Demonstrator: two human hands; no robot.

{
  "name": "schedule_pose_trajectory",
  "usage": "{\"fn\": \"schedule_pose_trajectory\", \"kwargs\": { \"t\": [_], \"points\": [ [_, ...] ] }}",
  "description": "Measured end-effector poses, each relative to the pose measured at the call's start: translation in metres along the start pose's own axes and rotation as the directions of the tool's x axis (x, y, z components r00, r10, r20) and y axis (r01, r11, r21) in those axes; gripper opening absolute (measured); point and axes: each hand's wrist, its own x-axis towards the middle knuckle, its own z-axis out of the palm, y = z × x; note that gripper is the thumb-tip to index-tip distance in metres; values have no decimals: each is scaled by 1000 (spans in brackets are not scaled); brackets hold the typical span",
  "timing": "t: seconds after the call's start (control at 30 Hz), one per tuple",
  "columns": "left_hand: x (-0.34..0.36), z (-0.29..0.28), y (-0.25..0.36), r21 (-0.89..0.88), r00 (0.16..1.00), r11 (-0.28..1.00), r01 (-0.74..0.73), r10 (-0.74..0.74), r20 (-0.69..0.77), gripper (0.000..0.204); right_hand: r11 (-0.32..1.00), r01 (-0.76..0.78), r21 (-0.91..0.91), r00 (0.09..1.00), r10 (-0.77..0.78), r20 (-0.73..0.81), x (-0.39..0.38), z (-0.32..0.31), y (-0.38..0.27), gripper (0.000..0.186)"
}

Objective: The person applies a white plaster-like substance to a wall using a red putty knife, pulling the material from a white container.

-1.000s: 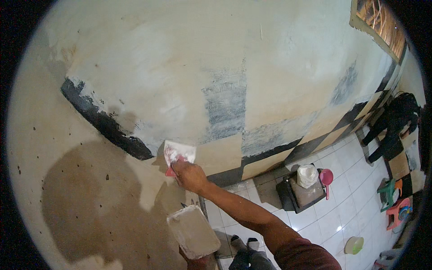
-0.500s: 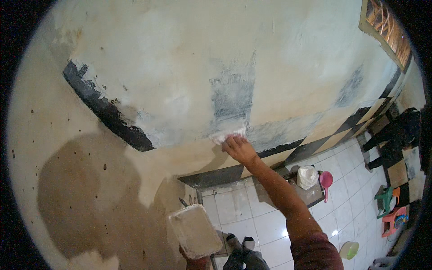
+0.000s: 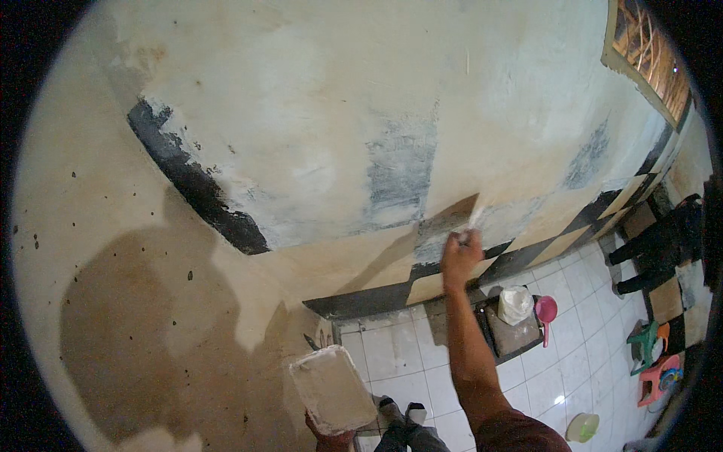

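My right hand [image 3: 462, 262] is closed on a putty scraper [image 3: 475, 218], its pale blade seen nearly edge-on near the wall [image 3: 316, 181]. Whether the blade touches the wall, I cannot tell. Thin whitish filler partly covers a dark painted square [image 3: 401, 169] to the left of the hand. At the lower left, my left hand [image 3: 328, 435] grips a rectangular tray [image 3: 333, 388] from beneath, its face and rim smeared with whitish filler. Most of those fingers are behind the tray. A dark pointed thing [image 3: 311, 341] shows past its upper edge; I cannot make out what it is.
A white bag [image 3: 516, 304] sits on a dark low stand [image 3: 520, 339], beside a pink dipper [image 3: 547, 309]. A green basin [image 3: 583, 427] is on the tiled floor [image 3: 399, 346]. Small stools [image 3: 659, 380] and a person in dark clothes [image 3: 663, 245] are at the right.
My right hand has moved right along the wall, away from below the dark square, and the scraper has turned from flat to nearly edge-on. My left hand still holds the tray.
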Motion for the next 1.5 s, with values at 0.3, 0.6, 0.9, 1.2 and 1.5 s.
{"fn": "schedule_pose_trajectory", "kwargs": {
  "t": [0.3, 0.6, 0.9, 1.2, 1.5],
  "points": [
    [0, -4, 1, 19, 1000, 1000, 5, -4, -31, 61, 814, 326, 481, 504, -580, 639, -159, 63, -123, 29],
    [-2, -14, -1, 10, 999, 1000, 30, -29, -35, 62, 438, 897, 58, 323, -740, 591, -54, 61, 34, 23],
    [-12, -19, 2, -1, 999, 1000, 5, -5, -34, 63, 384, 886, 258, 143, -758, 637, -83, -10, -14, 33],
    [-25, -14, 3, 14, 1000, 1000, -4, 4, -25, 63, -284, 899, 334, -416, -795, 442, -119, 102, -175, 25],
    [-39, -27, -1, 55, 999, 998, -40, 38, 28, 64, -411, 906, 106, -304, -454, 837, 142, -38, 54, 48]
  ]
}}
